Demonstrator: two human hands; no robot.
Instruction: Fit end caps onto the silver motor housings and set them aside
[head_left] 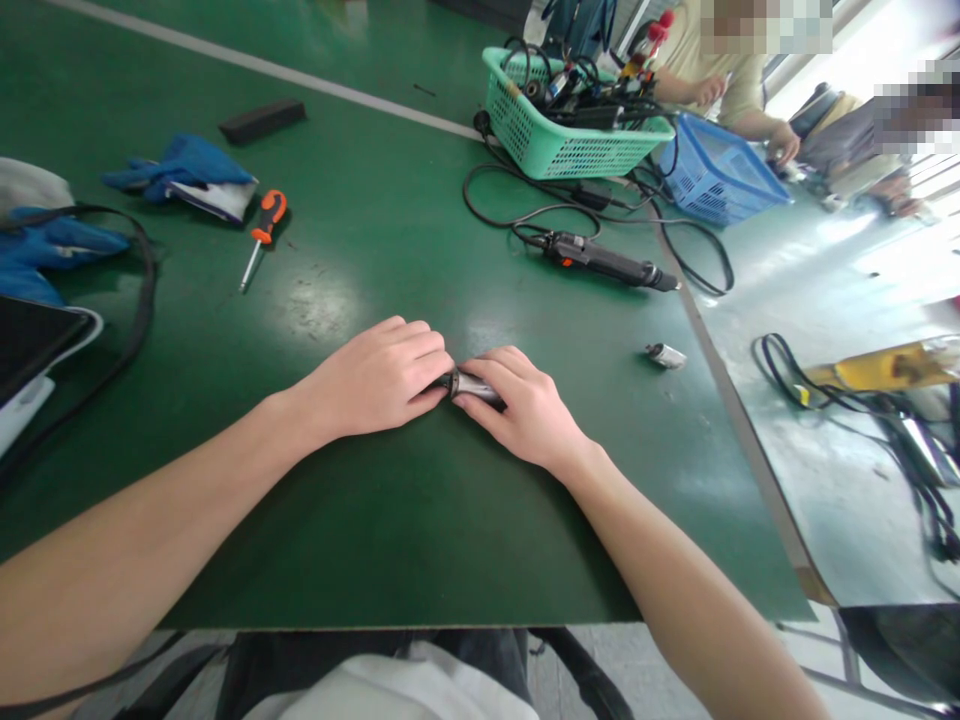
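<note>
The fingers of the left hand are curled round the black end of a small metal cylinder, and those of the right hand wrap its grey body, so the piece sits between the two sets of fingers, low over the green counter; whether it touches the surface is hidden. Judging by how things lie, the piece is already picked up and held at both ends with a dark ring exposed at the middle, but the fingers cover too much to tell whether it is one part or two, joined or loose, so what is left on it cannot be read. A short silver part lies unheld to the right of the right fingers, and a corded power screwdriver rests beyond them, farther out and to the right, also out of hand. An orange-handled screwdriver lies out past the left fingers, on their left. A broad stretch of counter separates the fingers from the front edge, and more green surface runs ahead of them as far as the looped cable and the green basket. To the right, past the silver part, a seam marks where this top meets the next; elbow room looks ample on both sides.
</note>
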